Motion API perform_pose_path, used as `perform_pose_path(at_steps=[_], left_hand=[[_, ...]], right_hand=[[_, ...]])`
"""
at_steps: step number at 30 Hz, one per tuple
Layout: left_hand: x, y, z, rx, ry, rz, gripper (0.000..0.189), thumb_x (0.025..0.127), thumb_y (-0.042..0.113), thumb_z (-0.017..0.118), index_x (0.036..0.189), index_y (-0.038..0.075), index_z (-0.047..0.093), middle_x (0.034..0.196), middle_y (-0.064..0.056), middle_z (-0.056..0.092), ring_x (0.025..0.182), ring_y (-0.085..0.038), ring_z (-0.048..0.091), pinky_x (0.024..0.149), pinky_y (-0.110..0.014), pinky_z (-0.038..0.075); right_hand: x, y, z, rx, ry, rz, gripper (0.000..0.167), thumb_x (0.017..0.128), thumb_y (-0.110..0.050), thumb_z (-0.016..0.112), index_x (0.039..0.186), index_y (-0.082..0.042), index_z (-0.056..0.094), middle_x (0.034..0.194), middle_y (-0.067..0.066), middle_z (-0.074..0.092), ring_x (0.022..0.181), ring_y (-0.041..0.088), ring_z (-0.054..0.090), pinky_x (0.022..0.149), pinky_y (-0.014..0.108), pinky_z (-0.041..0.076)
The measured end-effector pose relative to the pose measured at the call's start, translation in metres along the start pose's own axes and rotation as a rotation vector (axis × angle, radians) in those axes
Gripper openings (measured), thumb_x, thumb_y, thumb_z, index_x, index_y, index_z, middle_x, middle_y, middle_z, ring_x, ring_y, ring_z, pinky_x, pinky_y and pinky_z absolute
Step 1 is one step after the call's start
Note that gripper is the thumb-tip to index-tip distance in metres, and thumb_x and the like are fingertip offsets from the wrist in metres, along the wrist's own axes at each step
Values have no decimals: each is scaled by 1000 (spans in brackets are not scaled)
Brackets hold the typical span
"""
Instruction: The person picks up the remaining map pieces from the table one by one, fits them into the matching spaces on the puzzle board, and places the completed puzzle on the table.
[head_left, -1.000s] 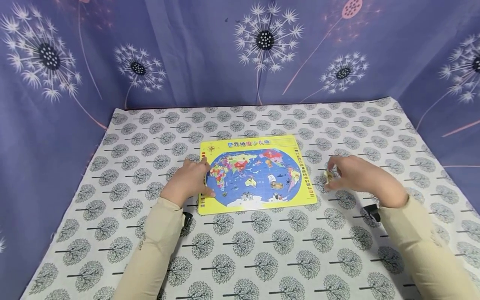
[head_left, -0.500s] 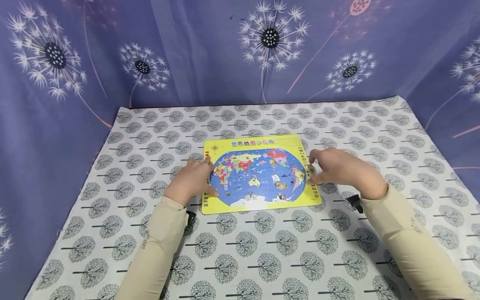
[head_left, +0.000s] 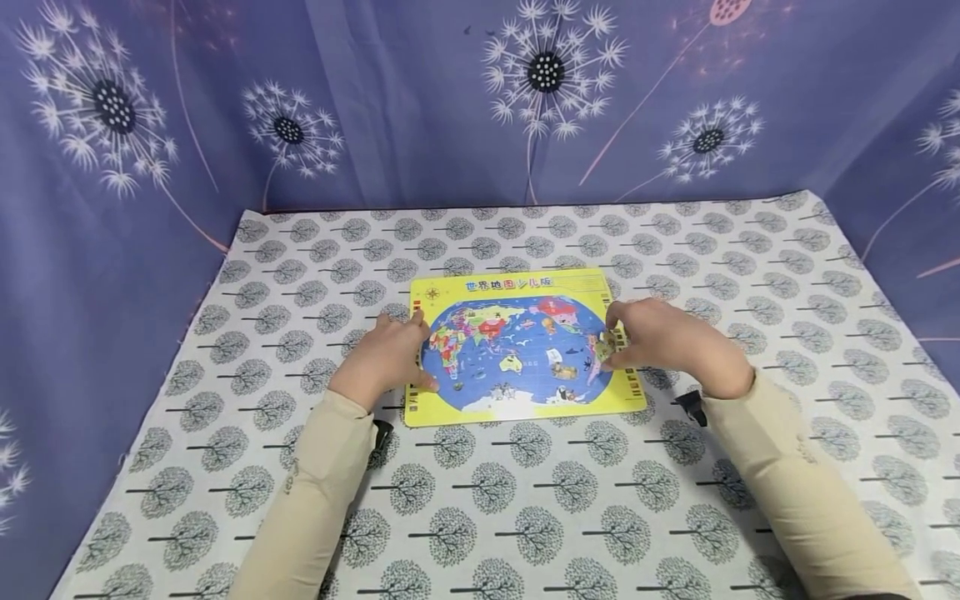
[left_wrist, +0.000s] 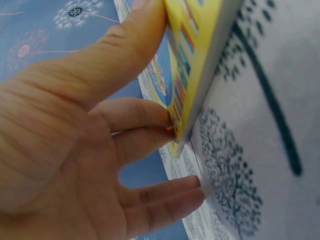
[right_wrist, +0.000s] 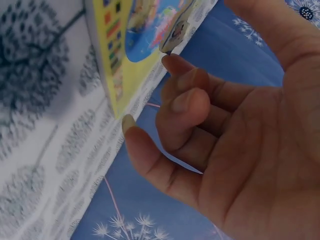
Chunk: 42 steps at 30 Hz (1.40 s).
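A world map puzzle board [head_left: 431,415] with a yellow border and Chinese title lies flat on the cloth. My left hand [head_left: 384,358] rests at its left edge. Seen from the left wrist, the thumb [left_wrist: 120,55] lies on the printed face, two fingertips touch the border, and the other fingers reach down to the cloth. My right hand [head_left: 671,342] pinches a small yellowish puzzle piece [head_left: 609,342] over the map's right side, by South America. In the right wrist view that piece [right_wrist: 175,34] is tilted above the board, an index fingertip against it and the other fingers curled below.
A white cloth [head_left: 487,508] printed with grey trees covers the table. Behind and at both sides hangs a purple curtain [head_left: 420,108] with dandelions. Beige sleeves [head_left: 300,500] cover both forearms, and a black wrist camera [head_left: 690,407] sits at the right cuff.
My right hand has carried the puzzle piece leftward, from the cloth beside the board to above the map's right side. The left hand has stayed at the board's left edge.
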<state>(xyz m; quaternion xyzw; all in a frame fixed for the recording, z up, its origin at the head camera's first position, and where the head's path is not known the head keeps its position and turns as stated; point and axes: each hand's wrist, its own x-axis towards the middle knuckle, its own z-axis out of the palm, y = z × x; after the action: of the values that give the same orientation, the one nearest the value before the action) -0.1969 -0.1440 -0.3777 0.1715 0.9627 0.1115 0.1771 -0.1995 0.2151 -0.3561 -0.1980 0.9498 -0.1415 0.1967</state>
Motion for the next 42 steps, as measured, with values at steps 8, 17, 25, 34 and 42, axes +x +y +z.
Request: perform_pose_path(at_steps=[8,17,25,34,42], left_hand=[[-3,-1,0,-8,-11,-14,89,72,38,89,145,3,53,163,-19,22,140,-63,20,104,-72,37],[-3,-1,0,-9,-10,-12,90,72,38,89,146,2,52,163,-19,23,140,-62,19,106,-72,34],[-1,-1,1,-8,-4,-13,89,71,38,90,144,3,54,162,-20,25,140,-62,23,106,-72,35],[0,-4,1,14,-13,-33,86,73,38,89,143,3,55,162,-20,24,139,-64,20,104,-72,37],[1,-6,2,-8,3,-18,86,71,37,90,143,3,56,162,-20,26,139,-62,25,104,-71,38]], right_hand=[[8,-3,8,-35,-22,7,61,78,-28,88,123,5,63,101,8,68,90,24,61,86,47,55],[11,-4,13,-41,-37,33,59,76,-25,89,120,5,64,91,4,65,82,22,58,77,41,56],[13,-3,14,-42,-34,61,59,74,-25,90,119,4,64,91,4,65,83,23,58,74,41,57],[17,-7,15,-52,-23,74,62,73,-30,91,119,3,66,103,9,69,87,23,62,82,47,58],[15,-5,16,-43,-5,27,61,80,-29,86,124,6,63,94,7,67,80,20,59,77,43,57]])
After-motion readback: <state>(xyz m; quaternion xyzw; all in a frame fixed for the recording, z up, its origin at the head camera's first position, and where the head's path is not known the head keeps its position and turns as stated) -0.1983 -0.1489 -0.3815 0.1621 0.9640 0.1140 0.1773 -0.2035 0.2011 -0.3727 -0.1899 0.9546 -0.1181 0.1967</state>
